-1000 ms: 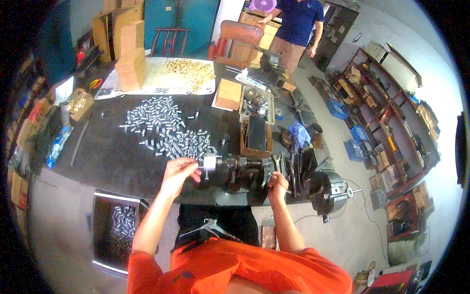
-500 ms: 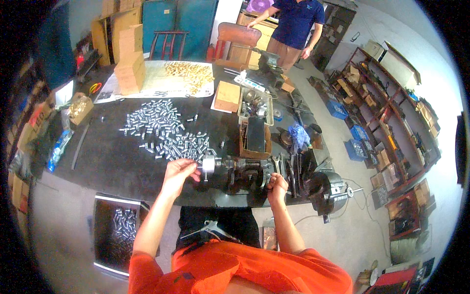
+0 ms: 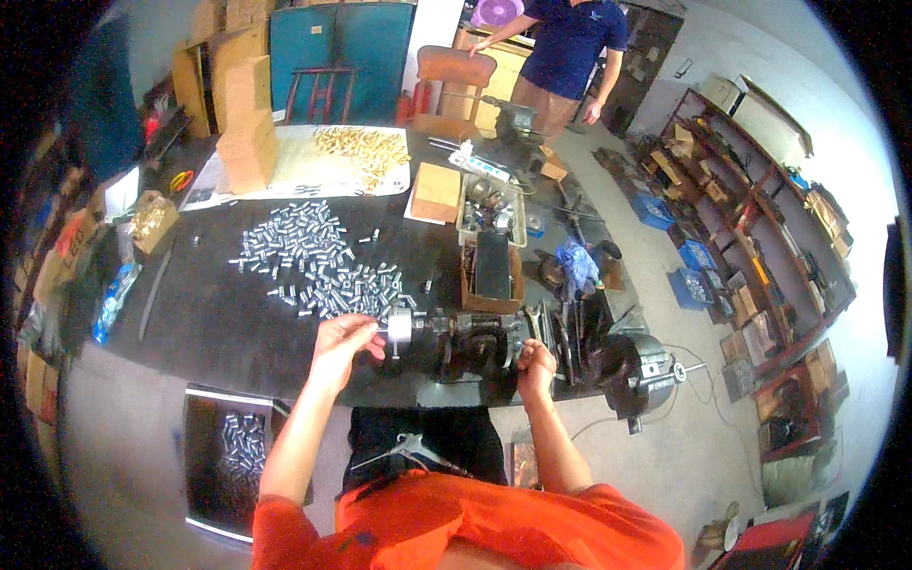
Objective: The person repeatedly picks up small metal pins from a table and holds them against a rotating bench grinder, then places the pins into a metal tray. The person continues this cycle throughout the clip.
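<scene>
My left hand [image 3: 344,344] is closed in a pinch at the left face of a round silver chuck [image 3: 400,326]. Between fingertips and chuck shows a small silver metal piece, mostly covered by the fingers. The chuck sits on the left end of a dark bench-mounted spindle device [image 3: 475,328] at the table's near edge. At that device's right end my right hand [image 3: 536,368] is curled shut; what its fingers wrap is hidden. Just beyond my left hand spreads a pile of small silver metal sleeves [image 3: 309,242].
Right of the device lie wrenches [image 3: 538,323] and a bench vise [image 3: 638,366]. Behind it stands an open carton [image 3: 478,293]. Brass parts [image 3: 366,152] cover paper at the far side. Below left is a bin [image 3: 204,456] of sleeves. A person [image 3: 575,57] stands beyond the table.
The view has shifted slightly, so the table's far part sits a little lower. Both hands keep their places at the device's two ends.
</scene>
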A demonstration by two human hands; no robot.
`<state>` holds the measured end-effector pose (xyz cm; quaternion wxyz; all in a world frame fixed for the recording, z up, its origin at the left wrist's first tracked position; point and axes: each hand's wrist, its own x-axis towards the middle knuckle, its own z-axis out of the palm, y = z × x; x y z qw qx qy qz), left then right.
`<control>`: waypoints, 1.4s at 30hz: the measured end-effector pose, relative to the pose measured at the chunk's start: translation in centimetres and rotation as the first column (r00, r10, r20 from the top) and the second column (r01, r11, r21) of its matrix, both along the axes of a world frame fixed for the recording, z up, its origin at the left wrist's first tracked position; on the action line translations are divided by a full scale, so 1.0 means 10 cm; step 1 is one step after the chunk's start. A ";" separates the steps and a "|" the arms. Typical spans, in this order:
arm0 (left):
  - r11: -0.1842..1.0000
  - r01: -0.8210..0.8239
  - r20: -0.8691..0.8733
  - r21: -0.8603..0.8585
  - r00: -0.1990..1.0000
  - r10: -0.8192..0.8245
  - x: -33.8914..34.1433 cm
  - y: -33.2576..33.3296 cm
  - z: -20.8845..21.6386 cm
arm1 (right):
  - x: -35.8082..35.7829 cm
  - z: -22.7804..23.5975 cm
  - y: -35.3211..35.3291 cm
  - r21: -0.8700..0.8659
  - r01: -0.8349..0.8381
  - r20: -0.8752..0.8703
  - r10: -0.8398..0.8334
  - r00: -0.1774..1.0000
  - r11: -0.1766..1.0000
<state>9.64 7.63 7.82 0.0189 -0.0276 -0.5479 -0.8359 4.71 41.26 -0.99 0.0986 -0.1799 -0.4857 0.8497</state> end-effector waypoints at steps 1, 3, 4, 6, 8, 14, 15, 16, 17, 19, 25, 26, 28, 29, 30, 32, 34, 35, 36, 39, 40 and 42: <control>1.000 0.001 -0.003 -0.015 1.000 -0.001 -0.02 0.00 0.01 | 0.00 0.01 0.00 -0.001 -0.008 0.004 0.008 1.000 1.000; 1.000 -0.002 -0.011 -0.013 1.000 0.002 -0.07 0.00 -0.01 | 0.02 0.03 -0.02 0.001 -0.023 -0.007 0.023 1.000 1.000; 1.000 -0.003 -0.015 -0.011 1.000 0.003 -0.09 0.00 -0.02 | 0.03 0.03 -0.02 -0.008 -0.020 -0.012 0.019 1.000 1.000; 1.000 -0.005 -0.015 0.004 1.000 0.005 -0.09 0.00 -0.04 | 0.05 0.03 -0.03 -0.026 -0.012 -0.024 0.012 1.000 1.000; 1.000 -0.011 -0.029 0.008 1.000 0.011 -0.07 0.01 -0.05 | 0.04 0.01 -0.02 -0.034 -0.016 -0.045 0.015 0.999 0.999; 1.000 0.013 -0.037 -0.002 0.999 -0.014 -0.08 0.01 0.00 | 0.05 -0.01 0.01 0.028 -0.024 -0.057 0.026 0.998 0.999; 1.000 0.029 -0.020 0.001 0.999 -0.029 -0.08 0.00 0.01 | 0.05 -0.01 0.00 0.048 -0.024 -0.051 0.027 0.998 0.999; 0.999 0.045 -0.004 0.004 0.999 -0.045 -0.09 -0.02 0.02 | 0.04 0.00 0.00 0.031 -0.021 -0.050 0.023 0.998 0.999; 0.999 0.048 -0.003 -0.008 0.999 -0.048 -0.09 -0.02 0.02 | 0.07 0.03 -0.03 0.009 -0.017 -0.049 0.017 0.999 1.000; 0.998 0.053 -0.001 -0.030 0.999 -0.053 -0.09 -0.04 0.02 | 0.09 0.08 -0.06 -0.013 -0.006 -0.040 0.006 0.999 1.000; 0.995 0.068 -0.037 -0.072 0.997 -0.071 -0.11 -0.04 0.04 | 0.07 0.03 -0.02 0.007 0.008 -0.025 -0.008 1.000 1.000; 0.995 0.076 -0.034 -0.069 0.996 -0.078 -0.11 -0.06 0.03 | 0.07 0.06 -0.04 0.018 0.017 0.000 -0.017 1.000 1.000; 0.994 0.090 -0.028 -0.062 0.995 -0.092 -0.13 -0.08 0.00 | 0.08 0.07 -0.05 0.020 0.016 0.017 -0.017 1.000 1.000; 0.993 0.098 -0.031 -0.069 0.994 -0.100 -0.13 -0.08 0.00 | 0.08 0.07 -0.04 0.011 0.009 0.010 -0.009 1.000 1.000; 0.992 0.106 -0.033 -0.075 0.994 -0.108 -0.13 -0.09 0.01 | 0.08 0.06 -0.03 0.002 0.001 0.003 -0.001 1.000 1.000; 0.990 0.113 -0.039 -0.086 0.992 -0.116 -0.13 -0.09 0.03 | 0.08 0.05 -0.02 0.012 -0.006 -0.019 0.007 1.000 1.000; 0.989 0.111 -0.046 -0.094 0.992 -0.116 -0.13 -0.08 0.05 | 0.09 0.03 -0.01 0.013 -0.017 -0.042 0.018 0.999 1.000; 0.988 0.115 -0.045 -0.102 0.992 -0.120 -0.13 -0.08 0.05 | 0.10 0.04 -0.01 0.009 -0.025 -0.055 0.025 0.998 1.000; 0.987 0.119 -0.045 -0.109 0.991 -0.124 -0.13 -0.09 0.05 | 0.11 0.05 -0.01 0.004 -0.033 -0.068 0.033 0.997 0.999; 0.986 0.126 -0.047 -0.113 0.990 -0.132 -0.12 -0.08 0.08 | 0.13 0.08 -0.03 0.001 -0.033 -0.064 0.033 0.997 0.999; 0.985 0.128 -0.048 -0.111 0.990 -0.134 -0.12 -0.07 0.08 | 0.14 0.09 -0.03 0.000 -0.031 -0.066 0.031 0.997 1.000; 0.986 0.124 -0.051 -0.115 0.990 -0.130 -0.12 -0.08 0.08 | 0.14 0.10 -0.03 -0.003 -0.029 -0.069 0.029 0.997 1.000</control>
